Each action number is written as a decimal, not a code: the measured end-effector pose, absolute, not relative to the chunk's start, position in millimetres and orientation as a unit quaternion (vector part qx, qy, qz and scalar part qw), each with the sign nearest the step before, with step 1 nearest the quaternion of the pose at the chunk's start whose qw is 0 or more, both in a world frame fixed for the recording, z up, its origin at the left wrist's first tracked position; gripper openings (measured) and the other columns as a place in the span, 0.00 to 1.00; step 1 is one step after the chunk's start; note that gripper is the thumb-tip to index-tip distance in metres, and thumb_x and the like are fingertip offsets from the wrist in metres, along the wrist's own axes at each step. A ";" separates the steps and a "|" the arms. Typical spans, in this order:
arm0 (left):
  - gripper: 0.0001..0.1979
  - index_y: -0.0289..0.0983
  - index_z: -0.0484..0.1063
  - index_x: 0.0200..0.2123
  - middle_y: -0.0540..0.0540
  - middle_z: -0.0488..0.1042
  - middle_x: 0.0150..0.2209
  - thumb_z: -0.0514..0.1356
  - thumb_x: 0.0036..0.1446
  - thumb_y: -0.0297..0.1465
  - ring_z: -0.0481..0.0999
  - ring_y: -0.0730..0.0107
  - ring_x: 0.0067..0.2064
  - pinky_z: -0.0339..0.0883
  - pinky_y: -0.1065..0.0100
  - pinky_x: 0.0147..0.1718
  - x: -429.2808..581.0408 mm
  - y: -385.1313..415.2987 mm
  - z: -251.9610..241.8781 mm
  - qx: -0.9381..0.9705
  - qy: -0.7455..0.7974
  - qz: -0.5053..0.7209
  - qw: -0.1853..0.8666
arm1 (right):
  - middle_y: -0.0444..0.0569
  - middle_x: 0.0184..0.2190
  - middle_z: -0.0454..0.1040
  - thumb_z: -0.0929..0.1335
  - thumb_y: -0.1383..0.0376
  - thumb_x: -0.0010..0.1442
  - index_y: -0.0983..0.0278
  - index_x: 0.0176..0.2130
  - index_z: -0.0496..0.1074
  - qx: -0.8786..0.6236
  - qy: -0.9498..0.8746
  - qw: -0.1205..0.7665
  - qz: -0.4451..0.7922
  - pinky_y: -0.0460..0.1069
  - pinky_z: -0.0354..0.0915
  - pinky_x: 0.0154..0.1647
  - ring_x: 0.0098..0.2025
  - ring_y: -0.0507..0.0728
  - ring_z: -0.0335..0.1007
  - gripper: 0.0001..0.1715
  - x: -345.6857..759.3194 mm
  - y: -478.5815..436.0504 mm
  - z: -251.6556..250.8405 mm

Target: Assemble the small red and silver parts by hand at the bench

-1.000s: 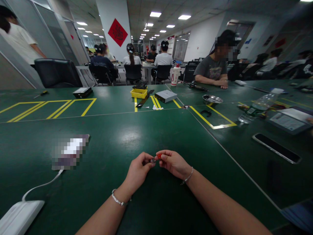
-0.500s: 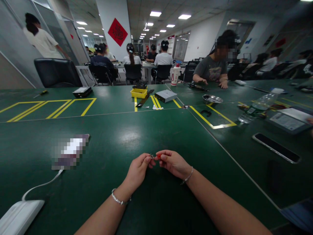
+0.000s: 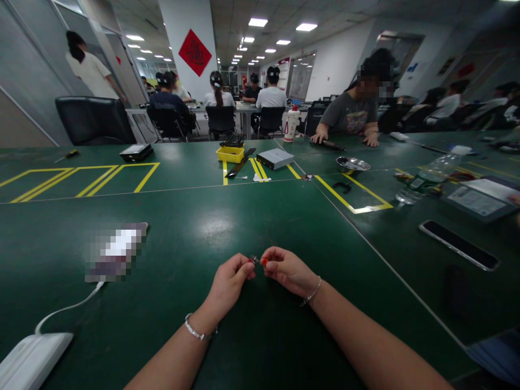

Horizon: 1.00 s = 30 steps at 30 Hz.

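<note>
Both my hands meet over the green table (image 3: 227, 216), just in front of me. My left hand (image 3: 228, 283) is closed in a pinch on a tiny silver metal piece (image 3: 254, 259). My right hand (image 3: 286, 269) is also closed, its fingertips pinching a small red part (image 3: 264, 261) right beside that metal piece. The two bits touch or nearly touch between my fingertips; what they are is too small to make out. Each wrist wears a thin bracelet.
A phone (image 3: 116, 250) with a white cable and a white charger block (image 3: 32, 357) lie to my left. A dark phone (image 3: 459, 245), a plastic bottle (image 3: 426, 179) and papers sit at right. Farther off are a yellow tray (image 3: 231, 154), a grey box (image 3: 275, 158) and a metal bowl (image 3: 352, 164). People sit beyond.
My hands have barely moved; the fingertips shifted slightly on the tiny parts. A person in white at the far left has walked to the right, and the seated person opposite moved a hand.
</note>
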<state>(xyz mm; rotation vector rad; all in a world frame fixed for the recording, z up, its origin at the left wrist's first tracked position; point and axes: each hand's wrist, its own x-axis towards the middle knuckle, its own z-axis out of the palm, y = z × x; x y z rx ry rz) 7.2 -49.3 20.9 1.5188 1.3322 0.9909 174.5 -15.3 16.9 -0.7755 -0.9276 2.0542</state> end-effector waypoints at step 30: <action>0.13 0.35 0.68 0.30 0.49 0.70 0.25 0.47 0.55 0.36 0.68 0.71 0.29 0.59 0.71 0.31 7.5 -48.3 21.7 0.602 0.509 0.406 0.462 | 0.44 0.28 0.70 0.70 0.72 0.42 0.67 0.29 0.68 -0.294 -0.353 0.377 0.804 0.46 0.60 0.33 0.28 0.47 0.66 0.09 175.6 -14.0 13.5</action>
